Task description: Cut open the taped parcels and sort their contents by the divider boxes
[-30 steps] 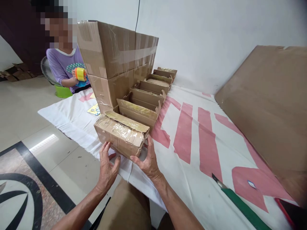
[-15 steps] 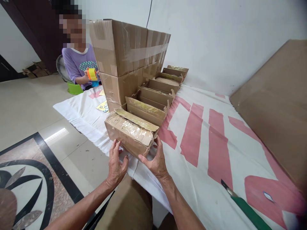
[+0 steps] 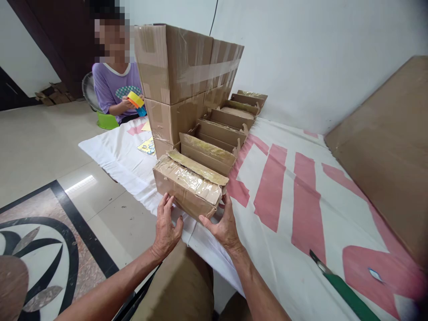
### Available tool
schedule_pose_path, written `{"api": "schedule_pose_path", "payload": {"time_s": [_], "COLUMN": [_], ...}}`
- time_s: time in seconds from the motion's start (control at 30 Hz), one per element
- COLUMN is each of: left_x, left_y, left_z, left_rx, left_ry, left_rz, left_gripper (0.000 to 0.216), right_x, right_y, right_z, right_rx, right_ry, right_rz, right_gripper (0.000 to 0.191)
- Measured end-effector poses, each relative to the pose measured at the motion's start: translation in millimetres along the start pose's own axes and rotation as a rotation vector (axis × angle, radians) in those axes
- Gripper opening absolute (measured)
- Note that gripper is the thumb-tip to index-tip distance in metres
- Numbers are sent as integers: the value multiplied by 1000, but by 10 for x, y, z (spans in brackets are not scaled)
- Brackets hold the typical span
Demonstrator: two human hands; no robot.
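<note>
A cardboard box (image 3: 189, 189) with shiny tape across its top and a partly lifted flap lies at the near edge of the cloth-covered table. My left hand (image 3: 167, 227) has its fingertips against the box's front face, with the thumb apart and the fingers open. Around the right front corner, my right hand (image 3: 222, 227) grips the same box, thumb at the front and fingers on the end. Directly behind it stands an open cardboard box (image 3: 207, 154), first in a row of several that runs back toward the wall.
Taller taped cartons (image 3: 189, 67) are stacked left of the row. A green-handled knife (image 3: 346, 287) lies at the near right. A large cardboard piece (image 3: 384, 133) leans at the right. Across the table, a person in a purple shirt (image 3: 109, 91) holds a yellow-and-blue tape dispenser (image 3: 135, 100).
The view has shifted slightly, so the scene sits a little further right. My hands keep their places on the box. The other person's tape dispenser has tilted.
</note>
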State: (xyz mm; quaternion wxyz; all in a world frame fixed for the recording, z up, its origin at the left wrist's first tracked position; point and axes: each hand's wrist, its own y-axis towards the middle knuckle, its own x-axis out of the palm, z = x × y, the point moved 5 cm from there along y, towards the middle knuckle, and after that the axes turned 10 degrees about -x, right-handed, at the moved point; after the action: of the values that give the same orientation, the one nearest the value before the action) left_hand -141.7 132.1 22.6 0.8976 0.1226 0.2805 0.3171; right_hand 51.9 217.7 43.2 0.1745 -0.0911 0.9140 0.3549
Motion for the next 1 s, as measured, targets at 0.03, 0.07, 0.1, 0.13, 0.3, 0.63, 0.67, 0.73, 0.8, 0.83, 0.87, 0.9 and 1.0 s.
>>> {"api": "schedule_pose_path", "payload": {"time_s": [0.03, 0.07, 0.1, 0.13, 0.3, 0.63, 0.67, 0.73, 0.8, 0.83, 0.87, 0.9, 1.0], "left_x": [1, 2, 2, 1, -33, -176, -216, -307, -352, -338, -294, -221, 132], "left_y": [-2, -2, -1, 0, 10, 30, -4, -114, -272, -360, -448, -528, -697], "left_z": [-2, -5, -9, -12, -8, -6, 17, 129, 350, 495, 650, 805, 1166], "left_rx": [-1, -3, -6, -8, 1, -5, 4, 59, 176, 255, 334, 408, 569], "left_ry": [5, 8, 7, 1, -38, -21, 13, 100, 162, 172, 172, 170, 205], "left_rz": [2, 2, 2, -2, -20, -122, -129, -126, -154, -189, -240, -300, -484], "left_gripper": [73, 73, 73, 73, 71, 66, 67, 66, 61, 57, 53, 48, 37], "right_x": [-1, 1, 5, 10, -31, -700, -765, -918, -1110, -1213, -1311, -1395, -1496], "right_y": [-2, -1, 1, 4, -59, -833, -893, -968, -988, -986, -982, -980, -1035], "right_z": [1, 1, 0, -2, -56, -794, -837, -844, -756, -686, -604, -520, -308], "right_rx": [4, 6, 6, 6, 44, 13, -4, -33, -50, -46, -29, 0, 125], "right_ry": [12, 21, 26, 27, 2, -186, -210, -277, -387, -457, -532, -607, -772], "right_rz": [0, -1, -3, -7, -70, 21, 16, 4, -2, -7, -18, -40, -205], "right_gripper": [106, 106, 105, 105, 110, 32, 30, 27, 25, 27, 31, 36, 50]}}
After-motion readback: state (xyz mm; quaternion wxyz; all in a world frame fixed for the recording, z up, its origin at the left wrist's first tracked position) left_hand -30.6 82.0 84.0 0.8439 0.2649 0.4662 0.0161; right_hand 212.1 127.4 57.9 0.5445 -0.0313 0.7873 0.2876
